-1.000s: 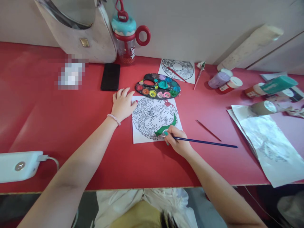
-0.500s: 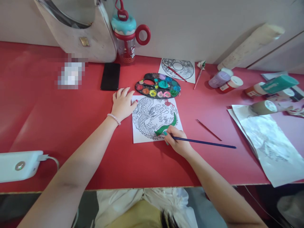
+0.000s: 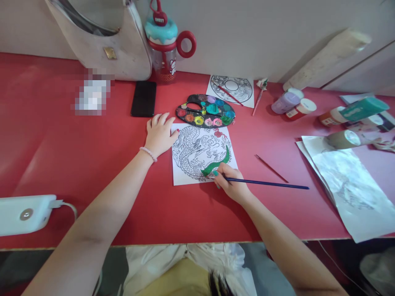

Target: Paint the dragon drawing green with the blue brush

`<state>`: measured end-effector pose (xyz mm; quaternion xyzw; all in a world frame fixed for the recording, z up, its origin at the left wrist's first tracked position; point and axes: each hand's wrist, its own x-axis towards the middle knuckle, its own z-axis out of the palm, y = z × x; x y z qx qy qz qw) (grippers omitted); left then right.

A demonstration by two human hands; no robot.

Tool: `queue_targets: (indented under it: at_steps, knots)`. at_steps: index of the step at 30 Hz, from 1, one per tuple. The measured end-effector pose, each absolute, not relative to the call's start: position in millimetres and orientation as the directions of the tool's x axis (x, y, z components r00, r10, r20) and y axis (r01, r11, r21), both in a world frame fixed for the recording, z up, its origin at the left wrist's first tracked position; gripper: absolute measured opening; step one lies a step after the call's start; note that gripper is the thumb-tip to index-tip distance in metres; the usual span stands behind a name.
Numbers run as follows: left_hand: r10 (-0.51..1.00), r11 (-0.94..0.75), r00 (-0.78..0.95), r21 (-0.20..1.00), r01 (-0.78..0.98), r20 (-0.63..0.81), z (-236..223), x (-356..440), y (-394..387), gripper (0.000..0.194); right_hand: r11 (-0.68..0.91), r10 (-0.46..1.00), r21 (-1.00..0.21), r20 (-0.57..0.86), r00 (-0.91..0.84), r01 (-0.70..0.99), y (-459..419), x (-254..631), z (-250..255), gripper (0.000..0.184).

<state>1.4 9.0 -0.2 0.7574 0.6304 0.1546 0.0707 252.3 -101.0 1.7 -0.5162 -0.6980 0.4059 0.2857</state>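
Note:
A white sheet with a line-drawn dragon [image 3: 193, 154] lies on the red table; a green painted band and a small red patch colour part of it. My right hand [image 3: 231, 183] pinches a long dark-blue paintbrush [image 3: 271, 183], its tip at the lower end of the green band. Spread flat, my left hand [image 3: 159, 133] rests on the table with its thumb on the sheet's left edge. Just beyond the sheet sits a black paint palette [image 3: 205, 111] holding several colours.
A black phone [image 3: 143, 99], a handbag [image 3: 101, 53] and a lidded cup [image 3: 163, 57] stand behind my left hand. Thin brushes, including a red one [image 3: 271, 168], lie around. Paint bottles [image 3: 286, 101] and loose papers [image 3: 348, 185] are at right, a white power bank [image 3: 26, 216] at left.
The paintbrush has tilted slightly, its tip moving a little left and its back end slightly right. My left hand stays in place.

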Motion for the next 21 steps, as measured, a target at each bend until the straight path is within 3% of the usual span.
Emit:
queue_targets:
  at_steps: [21]
  knots:
    - [0.975, -0.199, 0.153, 0.32, 0.927, 0.162, -1.4, 1.1, 9.0, 0.043, 0.109, 0.956, -0.852, -0.053, -0.29, 0.513, -101.3, 251.9, 3.6, 0.024]
